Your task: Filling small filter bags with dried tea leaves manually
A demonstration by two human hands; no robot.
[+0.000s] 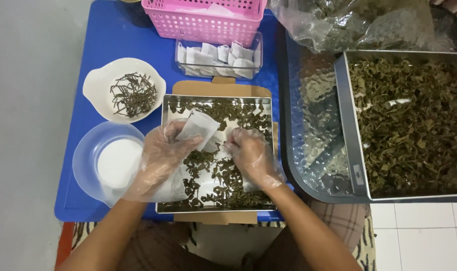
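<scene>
Blue table (113,35), left edge: white bowl (100,83) of dark twigs; below it a clear bowl (85,155) with white contents. Left hand (161,158), in a loose plastic glove, grasps a small white paper bag (198,128) over the metal tray (167,118) of dried leaves. Right hand (253,155), gloved, fingers pinched at the leaves; likely holding some, view unclear. Behind: clear box (256,55) of white bags, pink basket (203,22). Far right: large metal bin (346,130) of leaves.
</scene>
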